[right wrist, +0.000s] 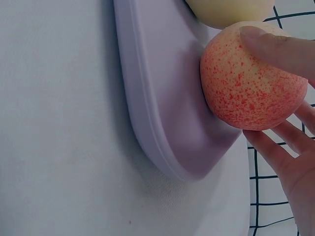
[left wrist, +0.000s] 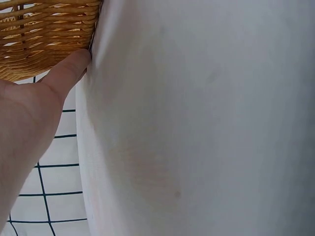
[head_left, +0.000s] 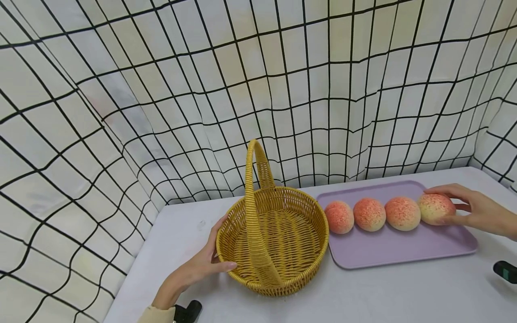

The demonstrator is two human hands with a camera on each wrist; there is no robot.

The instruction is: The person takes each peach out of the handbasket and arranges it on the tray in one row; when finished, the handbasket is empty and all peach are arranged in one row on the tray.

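A yellow wicker basket [head_left: 291, 278] with a tall arched handle stands on the table, nothing inside it. My left hand [head_left: 203, 262] holds its left side, the thumb at the rim and the fingers along the outer wall; in the left wrist view a finger of that hand [left wrist: 66, 73] touches the weave low down. Several peaches sit in a row on a lilac tray [head_left: 375, 251]. Around the rightmost peach [head_left: 436, 208] curl the fingers and thumb of my right hand [head_left: 476, 211]. The right wrist view shows this speckled peach [right wrist: 248, 83] close up, by the tray's end.
The other peaches, a left one [head_left: 339, 217], a second [head_left: 369, 214] and a third [head_left: 402, 213], lie close together between basket and held peach. White cloth [head_left: 169, 237] covers the table. A black-gridded white curtain [head_left: 291, 89] hangs behind and at both sides.
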